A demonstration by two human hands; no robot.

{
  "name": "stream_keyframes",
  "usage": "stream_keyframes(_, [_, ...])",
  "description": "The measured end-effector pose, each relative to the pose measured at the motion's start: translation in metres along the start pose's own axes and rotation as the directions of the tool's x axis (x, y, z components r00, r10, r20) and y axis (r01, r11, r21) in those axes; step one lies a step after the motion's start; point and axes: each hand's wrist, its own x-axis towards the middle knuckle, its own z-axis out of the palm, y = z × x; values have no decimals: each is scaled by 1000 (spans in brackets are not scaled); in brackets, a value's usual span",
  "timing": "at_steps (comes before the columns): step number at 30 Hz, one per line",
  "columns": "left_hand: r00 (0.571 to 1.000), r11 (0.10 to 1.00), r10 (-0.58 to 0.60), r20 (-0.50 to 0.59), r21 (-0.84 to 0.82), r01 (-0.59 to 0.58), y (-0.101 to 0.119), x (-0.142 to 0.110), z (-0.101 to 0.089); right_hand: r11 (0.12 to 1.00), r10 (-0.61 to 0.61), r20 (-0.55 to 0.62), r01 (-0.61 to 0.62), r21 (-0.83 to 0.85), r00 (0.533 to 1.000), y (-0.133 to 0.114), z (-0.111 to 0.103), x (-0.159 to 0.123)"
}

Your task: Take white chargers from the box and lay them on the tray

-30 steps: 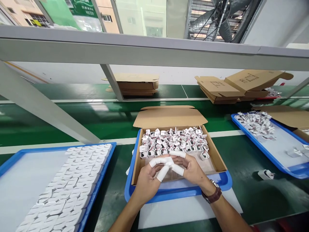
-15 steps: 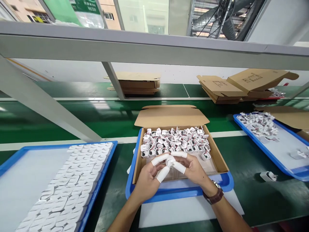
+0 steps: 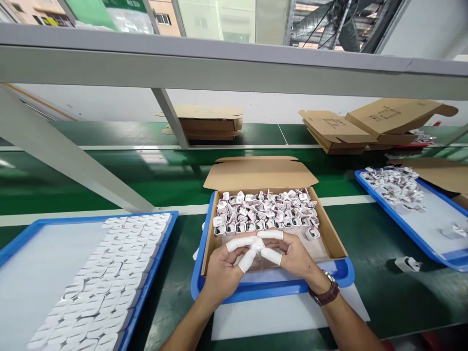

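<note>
My left hand (image 3: pixel 224 270) and my right hand (image 3: pixel 294 251) meet over the front part of an open cardboard box (image 3: pixel 334 239). White covers sit on the thumbs and index fingers. Between the fingertips of both hands is a small white plastic part (image 3: pixel 259 245), mostly hidden by the fingers. Behind the hands, rows of small white housings with wires (image 3: pixel 265 212) fill the back of the box. The box rests in a blue-rimmed tray (image 3: pixel 252 296).
On the left, a blue tray (image 3: pixel 32 226) holds rows of white covers (image 3: pixel 98 287). Another blue tray (image 3: pixel 395 214) at right carries a pile of white wired parts (image 3: pixel 395 187). One loose white part (image 3: pixel 407 264) lies beside it. Folded cardboard boxes (image 3: pixel 210 122) stand beyond a metal frame (image 3: pixel 234 61).
The fingers have shifted slightly around the small white part, which is now more covered. The view has tipped a little; the trays and box have stayed put.
</note>
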Motion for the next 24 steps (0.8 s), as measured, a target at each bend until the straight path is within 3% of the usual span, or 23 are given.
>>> stream_keyframes(10, [999,999,-33,14,27,32,4,-1,4,999,-27,-26,26,-19,999,4,1,-1])
stream_keyframes(24, [993,993,-85,-78,75,91,12,1,8,998,-68,42,68,-1,997,1,4,-2])
